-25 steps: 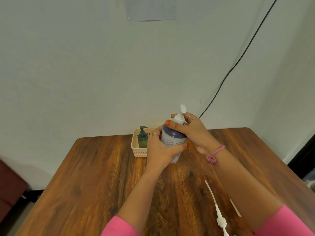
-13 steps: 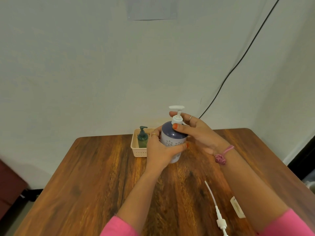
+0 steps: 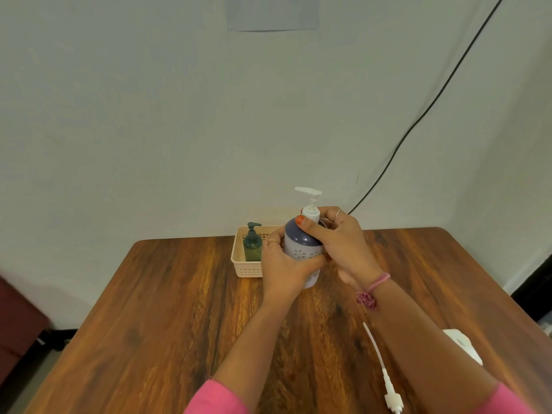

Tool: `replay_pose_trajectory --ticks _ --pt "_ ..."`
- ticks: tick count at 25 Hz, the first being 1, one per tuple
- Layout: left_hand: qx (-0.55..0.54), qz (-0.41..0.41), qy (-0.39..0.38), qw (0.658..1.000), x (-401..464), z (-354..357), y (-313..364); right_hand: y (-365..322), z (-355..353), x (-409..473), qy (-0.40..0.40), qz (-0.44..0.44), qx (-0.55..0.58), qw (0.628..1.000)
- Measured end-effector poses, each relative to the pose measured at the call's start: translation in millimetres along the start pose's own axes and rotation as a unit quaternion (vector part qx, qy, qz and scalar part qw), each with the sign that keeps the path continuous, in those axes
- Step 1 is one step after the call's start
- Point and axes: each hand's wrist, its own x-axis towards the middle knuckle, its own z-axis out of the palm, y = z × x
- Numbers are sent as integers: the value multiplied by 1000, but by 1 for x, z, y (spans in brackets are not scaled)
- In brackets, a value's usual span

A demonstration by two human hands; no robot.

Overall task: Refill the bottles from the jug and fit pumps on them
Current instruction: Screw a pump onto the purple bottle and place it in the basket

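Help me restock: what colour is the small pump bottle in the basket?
Dark green, pump included; the head view shows the small pump bottle clearly.

The spare pump [image 3: 388, 386] runs off the bottom edge; a forearm perhaps half-hides the white object [image 3: 461, 345].

no legible text, labels or numbers

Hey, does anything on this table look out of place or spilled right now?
No spill shows. One oddity: a loose white pump with its long dip tube lies flat on the table near the right forearm, fitted to no bottle. The green bottle stands upright in the basket.
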Motion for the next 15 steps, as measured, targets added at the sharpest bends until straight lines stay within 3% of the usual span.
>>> replay_pose_trajectory --ticks 7,11,15 --pt "37 -32 4 999 29 7 -22 18 -7 14 -50 -8 -205 977" --pt "44 -18 9 999 45 10 -35 41 -2 37 -26 -41 -227 973" --pt "53 -78 -57 994 71 1 -50 67 2 80 -10 -33 -258 966"
